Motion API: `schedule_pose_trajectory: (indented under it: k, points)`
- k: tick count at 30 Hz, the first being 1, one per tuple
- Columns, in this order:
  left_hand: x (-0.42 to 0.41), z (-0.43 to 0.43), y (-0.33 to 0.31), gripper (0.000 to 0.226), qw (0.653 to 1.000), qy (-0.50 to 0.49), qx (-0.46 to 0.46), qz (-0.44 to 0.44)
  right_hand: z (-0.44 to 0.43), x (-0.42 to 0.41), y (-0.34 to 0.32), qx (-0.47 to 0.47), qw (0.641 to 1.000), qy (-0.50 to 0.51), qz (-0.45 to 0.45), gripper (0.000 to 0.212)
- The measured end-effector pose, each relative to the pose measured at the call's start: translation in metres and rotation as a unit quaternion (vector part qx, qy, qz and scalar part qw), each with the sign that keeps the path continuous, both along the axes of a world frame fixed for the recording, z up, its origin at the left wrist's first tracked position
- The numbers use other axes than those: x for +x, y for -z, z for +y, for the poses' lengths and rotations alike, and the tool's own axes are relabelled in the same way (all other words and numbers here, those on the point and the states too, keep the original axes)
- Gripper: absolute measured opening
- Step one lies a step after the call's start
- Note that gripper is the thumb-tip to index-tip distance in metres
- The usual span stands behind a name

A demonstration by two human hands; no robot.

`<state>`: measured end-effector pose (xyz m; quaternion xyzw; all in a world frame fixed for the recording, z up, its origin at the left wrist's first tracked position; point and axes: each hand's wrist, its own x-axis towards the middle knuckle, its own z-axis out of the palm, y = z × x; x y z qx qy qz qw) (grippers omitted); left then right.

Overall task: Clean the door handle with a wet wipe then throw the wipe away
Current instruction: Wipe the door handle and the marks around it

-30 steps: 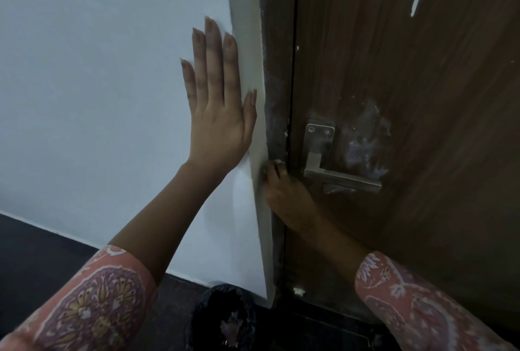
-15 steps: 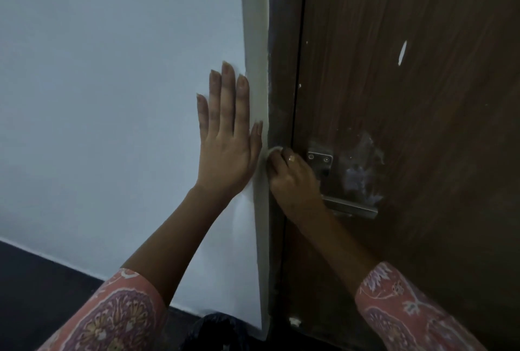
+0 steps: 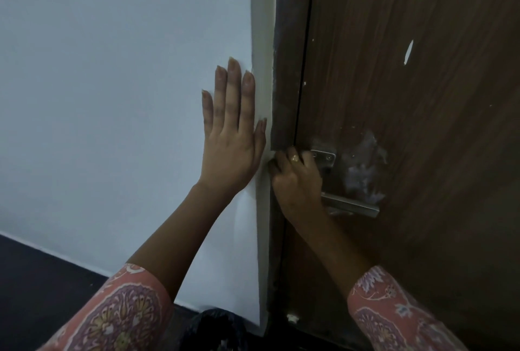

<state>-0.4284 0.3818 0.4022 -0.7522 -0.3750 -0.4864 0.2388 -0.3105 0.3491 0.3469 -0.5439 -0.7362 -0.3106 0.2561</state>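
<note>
Left hand is spread flat on the pale wall, fingers pointing to twelve o'clock, thumb right against the corner by the dark door frame. At three o'clock from it, just beside it, the right hand is curled into a closed fist over the inner end of the metal door handle, covering the bottom of the screw plate, with the lever's free end poking out toward four o'clock on the brown door. I cannot tell whether the wipe is inside that fist; the top of a dark bin shows at six o'clock, at the foot of the wall.
</note>
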Motion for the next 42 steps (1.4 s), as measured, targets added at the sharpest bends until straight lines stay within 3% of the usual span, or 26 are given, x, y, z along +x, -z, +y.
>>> schedule_pose_trajectory:
  k: [4, 6, 9, 12, 19, 26, 32, 36, 39, 42]
  points:
    - [-0.001, -0.001, -0.002, 0.072, 1.0, -0.001, -0.005, 0.01, -0.004, -0.005, 0.028, -0.109, 0.99, 0.022, -0.088, 0.014]
    - [0.0, -0.001, -0.002, 0.071, 1.0, 0.003, -0.006, 0.006, -0.003, -0.003, 0.029, -0.103, 0.99, 0.006, -0.095, 0.016]
    - [0.001, -0.002, -0.003, 0.073, 1.0, 0.005, -0.007, -0.004, -0.001, -0.002, -0.01, -0.026, 0.999, 0.022, -0.021, 0.003]
    - [0.001, -0.003, -0.004, 0.068, 1.0, 0.006, -0.012, -0.009, -0.005, 0.007, -0.043, -0.024, 0.997, 0.026, 0.065, 0.016]
    - [0.0, -0.001, -0.002, 0.075, 1.0, -0.005, 0.003, 0.014, -0.034, 0.073, -0.029, -0.026, 0.991, 0.017, 0.132, 0.032]
    - [-0.001, -0.006, -0.005, 0.072, 1.0, 0.007, -0.013, 0.0, -0.022, 0.064, -0.038, -0.035, 0.998, -0.021, -0.053, 0.037]
    - [-0.001, -0.005, -0.004, 0.072, 1.0, -0.004, -0.011, 0.004, -0.039, 0.078, -0.036, -0.06, 0.998, 0.017, 0.005, 0.037]
    - [-0.001, -0.006, -0.004, 0.072, 1.0, -0.004, -0.011, 0.003, -0.018, 0.026, -0.036, -0.073, 0.994, 0.051, -0.066, 0.019]
    - [-0.002, -0.006, -0.005, 0.071, 1.0, -0.002, -0.016, 0.009, -0.008, 0.01, -0.017, -0.156, 0.961, 0.114, -0.197, 0.004]
    - [-0.002, -0.006, -0.005, 0.071, 1.0, -0.004, -0.015, 0.003, -0.021, -0.001, 0.0, -0.21, 0.885, 0.18, -0.374, 0.015]
